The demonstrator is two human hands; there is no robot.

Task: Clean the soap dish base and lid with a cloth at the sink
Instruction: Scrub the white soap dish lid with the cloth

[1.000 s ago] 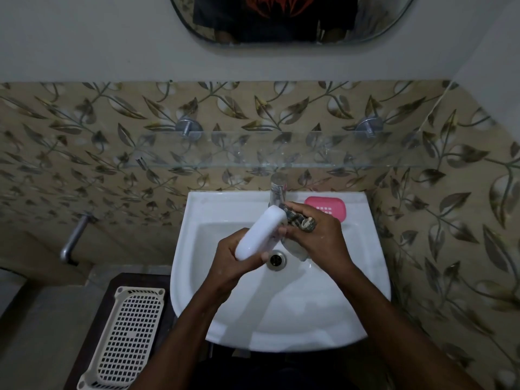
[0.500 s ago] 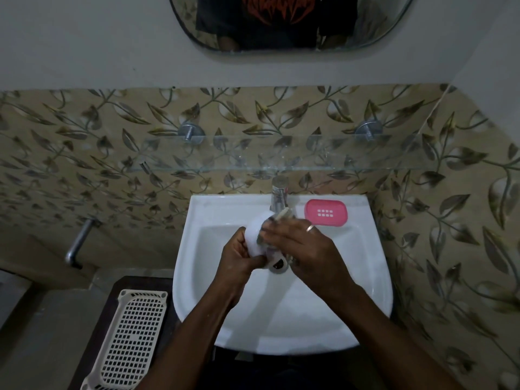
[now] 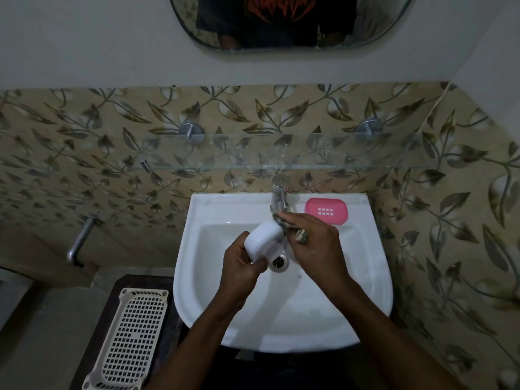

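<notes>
While the near rim of the white sink (image 3: pixel 281 330) and the two forearms fill the bottom of the view, a cream plastic basket tray (image 3: pixel 132 339) lies on a dark surface (image 3: pixel 132 280) just left of the sink. Above the drain (image 3: pixel 279 262), the left hand (image 3: pixel 239 267) is closed around the near end of the white soap dish lid (image 3: pixel 263 242), which is tilted, with its far end raised toward the tap. The right hand (image 3: pixel 315 246) is closed on a dark patterned cloth (image 3: pixel 301 235); only small parts of this cloth show between the fingers, and it seems to press on the far end of the lid, though the exact contact is hidden. Beyond the hands stands the chrome tap (image 3: pixel 279 197). I cannot tell whether water runs from it. To the right of the tap, the pink soap dish base (image 3: pixel 326 211) rests on the far ledge of the sink, apart from both hands. A glass shelf (image 3: pixel 281 159) crosses the tiled wall behind, and a mirror (image 3: pixel 289 23) hangs above.

I judge that the lid is being wiped and the base is not yet done. A wet, smooth lid held only at one end may slip and fall in the bowl if the rubbing is too strong. The right hand works close to the tap and could knock it, or push the base off the ledge.
</notes>
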